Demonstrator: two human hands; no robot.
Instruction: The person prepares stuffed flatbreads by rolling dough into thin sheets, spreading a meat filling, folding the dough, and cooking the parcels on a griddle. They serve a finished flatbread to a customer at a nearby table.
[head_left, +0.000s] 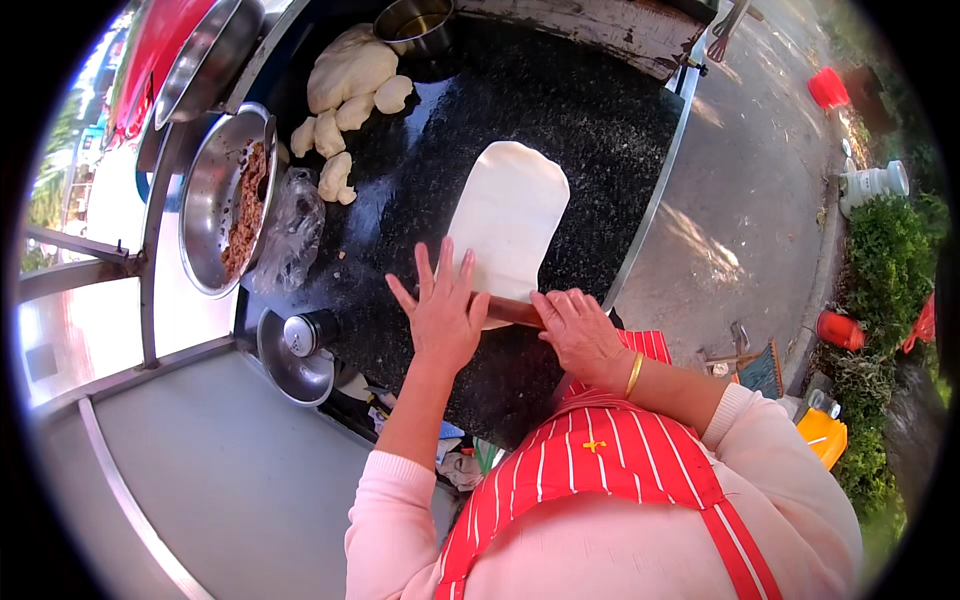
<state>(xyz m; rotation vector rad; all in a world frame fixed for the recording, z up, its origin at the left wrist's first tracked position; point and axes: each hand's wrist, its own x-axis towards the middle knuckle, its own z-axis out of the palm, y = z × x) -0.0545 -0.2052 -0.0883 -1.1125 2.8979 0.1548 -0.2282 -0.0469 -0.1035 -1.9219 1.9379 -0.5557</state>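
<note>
A long, flat sheet of dough (514, 206) lies on the black speckled worktop (615, 150), its near end under a wooden rolling pin (514, 310). My left hand (444, 319) is palm down across the pin's left part, fingers spread and reaching past it; the palm hides that end. Over the pin's right end, my right hand (583, 334) has its fingers curled. Further up the worktop sit a large dough mass (351, 69) and several small dough pieces (328, 135).
Left of the worktop stands a steel bowl (206, 199) of minced filling (244, 217), beside a crumpled clear plastic bag (291, 229). A lidded shaker (301, 334) rests by another metal bowl (281, 367). At the back is a metal pot (414, 26). A metal edge (652, 202) bounds the right.
</note>
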